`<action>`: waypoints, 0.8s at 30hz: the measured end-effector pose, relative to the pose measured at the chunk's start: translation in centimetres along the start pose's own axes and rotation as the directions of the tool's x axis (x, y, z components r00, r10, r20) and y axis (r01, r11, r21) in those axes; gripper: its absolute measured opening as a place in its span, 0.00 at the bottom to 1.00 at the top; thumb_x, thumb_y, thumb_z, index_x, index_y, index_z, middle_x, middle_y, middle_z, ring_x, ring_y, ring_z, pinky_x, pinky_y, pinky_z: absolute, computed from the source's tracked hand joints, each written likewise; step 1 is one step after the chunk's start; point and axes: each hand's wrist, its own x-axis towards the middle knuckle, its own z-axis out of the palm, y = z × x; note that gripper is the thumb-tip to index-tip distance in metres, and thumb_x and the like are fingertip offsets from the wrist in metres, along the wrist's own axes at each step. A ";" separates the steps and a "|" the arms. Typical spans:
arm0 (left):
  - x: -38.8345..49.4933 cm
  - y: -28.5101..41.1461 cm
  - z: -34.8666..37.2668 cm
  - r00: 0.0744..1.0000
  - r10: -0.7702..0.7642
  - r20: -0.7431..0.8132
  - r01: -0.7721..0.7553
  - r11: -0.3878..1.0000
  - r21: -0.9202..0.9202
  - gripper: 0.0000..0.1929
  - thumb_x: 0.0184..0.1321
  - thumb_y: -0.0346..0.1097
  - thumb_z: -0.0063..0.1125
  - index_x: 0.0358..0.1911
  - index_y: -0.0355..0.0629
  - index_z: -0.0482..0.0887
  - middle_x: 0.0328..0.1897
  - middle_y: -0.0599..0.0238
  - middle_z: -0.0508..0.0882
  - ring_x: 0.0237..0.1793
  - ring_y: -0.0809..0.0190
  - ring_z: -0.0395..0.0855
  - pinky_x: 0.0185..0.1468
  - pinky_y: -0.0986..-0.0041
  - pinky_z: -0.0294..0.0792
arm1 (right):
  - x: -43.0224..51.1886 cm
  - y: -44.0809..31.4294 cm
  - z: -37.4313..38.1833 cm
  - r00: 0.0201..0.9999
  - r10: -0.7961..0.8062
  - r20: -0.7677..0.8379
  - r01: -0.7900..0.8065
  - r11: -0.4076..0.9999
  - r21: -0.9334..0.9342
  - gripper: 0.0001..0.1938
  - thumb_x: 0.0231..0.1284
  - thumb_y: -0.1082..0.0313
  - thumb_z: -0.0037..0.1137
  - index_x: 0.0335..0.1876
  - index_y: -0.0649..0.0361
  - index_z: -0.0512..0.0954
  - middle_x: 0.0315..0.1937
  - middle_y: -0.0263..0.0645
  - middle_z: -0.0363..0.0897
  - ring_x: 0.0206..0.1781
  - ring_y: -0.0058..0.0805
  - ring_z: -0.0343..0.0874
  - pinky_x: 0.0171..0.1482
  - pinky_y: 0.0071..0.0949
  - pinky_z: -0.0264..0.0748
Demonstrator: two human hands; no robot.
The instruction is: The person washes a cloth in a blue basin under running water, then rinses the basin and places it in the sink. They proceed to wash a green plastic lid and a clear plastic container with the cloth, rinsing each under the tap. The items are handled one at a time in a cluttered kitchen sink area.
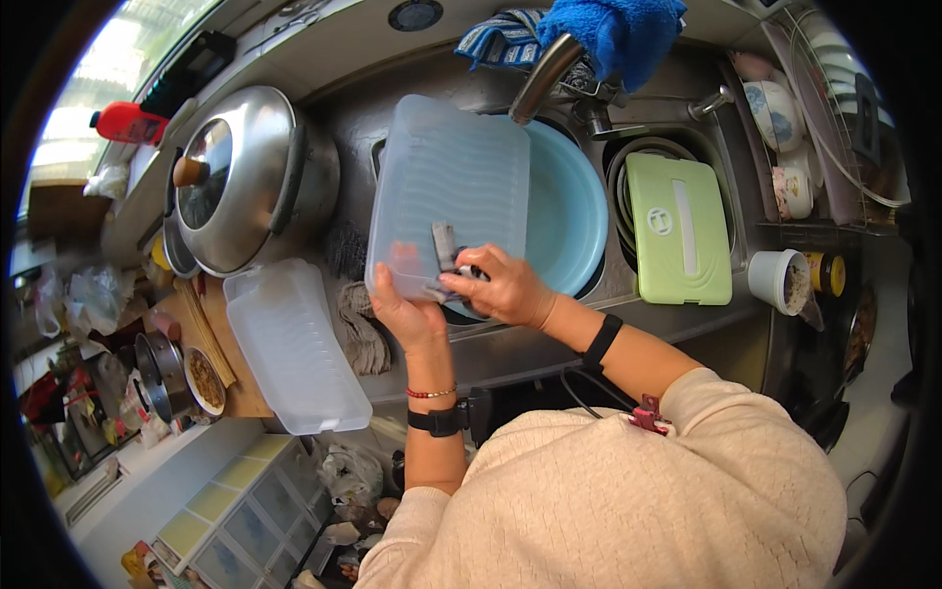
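My left hand (408, 313) grips the near left corner of a translucent plastic container (460, 169), thumb up along its side. The container is tilted over a light blue plastic basin (570, 213) in the steel sink. In my right hand (504, 286) is a bunched dark and light cloth (444, 247), pressed at the container's near edge. Part of the cloth is hidden behind my fingers. A curved metal faucet (546, 77) stands above the basin's far side.
A translucent lid (298, 350) and a grey rag (363, 331) lie left. A large lidded steel pot (246, 180) stands farther back. On the right, a green plastic lid (681, 228) covers part of the second sink bowl, near a white tub (778, 282) and a dish rack (846, 147).
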 end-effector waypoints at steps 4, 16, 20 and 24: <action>2.3 2.5 -1.3 1.000 -0.007 0.014 0.008 1.000 -0.025 0.20 0.62 0.42 0.60 0.51 0.33 0.79 0.49 0.56 0.82 0.51 0.57 0.81 0.60 0.62 0.74 | -2.1 4.9 -1.9 0.980 0.112 0.165 -0.095 0.990 -0.107 0.26 0.47 0.77 0.58 0.58 0.51 0.77 0.49 0.41 0.71 0.49 0.41 0.76 0.47 0.35 0.79; 3.6 3.0 -2.3 0.994 -0.073 0.079 0.073 0.997 0.004 0.23 0.60 0.37 0.59 0.57 0.33 0.75 0.57 0.52 0.79 0.57 0.52 0.78 0.65 0.58 0.71 | -1.5 14.9 1.8 0.436 0.840 0.324 -0.761 0.536 -0.366 0.27 0.49 0.76 0.55 0.60 0.50 0.76 0.63 0.48 0.64 0.60 0.54 0.69 0.57 0.45 0.76; 3.6 3.3 -2.2 0.987 -0.092 0.132 0.097 0.995 -0.031 0.24 0.58 0.37 0.60 0.57 0.34 0.75 0.58 0.54 0.79 0.58 0.53 0.78 0.65 0.58 0.71 | -0.2 11.2 -1.1 0.523 0.840 0.148 -0.850 0.498 0.174 0.24 0.45 0.75 0.55 0.53 0.55 0.80 0.58 0.46 0.69 0.64 0.41 0.68 0.64 0.34 0.69; 3.0 3.5 -2.1 0.991 -0.119 0.063 0.121 0.992 -0.036 0.24 0.56 0.39 0.61 0.55 0.34 0.77 0.55 0.56 0.81 0.58 0.55 0.77 0.66 0.60 0.69 | 1.1 8.6 -2.1 0.628 0.778 -0.028 -0.689 0.572 0.446 0.26 0.48 0.77 0.56 0.59 0.58 0.76 0.61 0.42 0.66 0.67 0.38 0.65 0.69 0.31 0.61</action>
